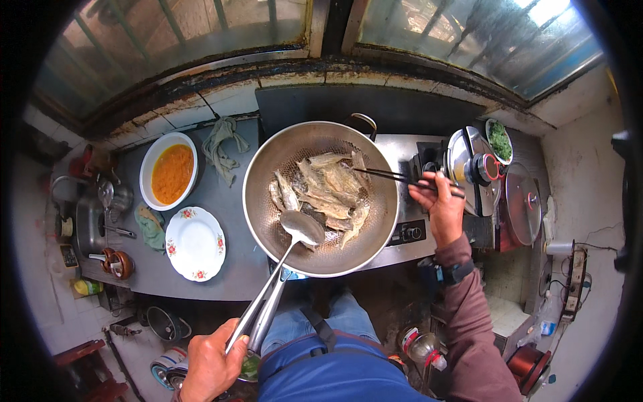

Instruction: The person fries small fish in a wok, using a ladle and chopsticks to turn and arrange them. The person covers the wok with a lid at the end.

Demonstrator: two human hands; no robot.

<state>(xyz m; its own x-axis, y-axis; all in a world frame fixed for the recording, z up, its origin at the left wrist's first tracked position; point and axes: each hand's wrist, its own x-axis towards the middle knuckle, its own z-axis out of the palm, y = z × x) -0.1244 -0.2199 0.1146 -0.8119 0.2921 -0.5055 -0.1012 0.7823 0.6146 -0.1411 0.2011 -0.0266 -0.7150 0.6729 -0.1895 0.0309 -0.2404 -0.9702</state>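
A wide metal wok (pixel 261 173) with a dimpled inside sits on the stove in front of me. Several browned pieces of fish (pixel 329 186) lie in it, mostly toward the middle and far side. My left hand (pixel 213 354) grips the long handle of a metal ladle (pixel 303 227), whose bowl rests inside the wok at the near left. Beneath the ladle runs the wok's own handle (pixel 267 316); whether my fingers touch it, I cannot tell. At the wok's right, my right hand (pixel 442 206) holds dark chopsticks (pixel 384 174), their tips at the fish.
Left on the counter are a white bowl of orange food (pixel 172 174), a flowered plate (pixel 196 243) and cloths (pixel 221 143). A lidded pot (pixel 462 161), a glass lid (pixel 522 203) and a bowl of chopped greens (pixel 499 141) stand right. Windows (pixel 191 40) edge the back.
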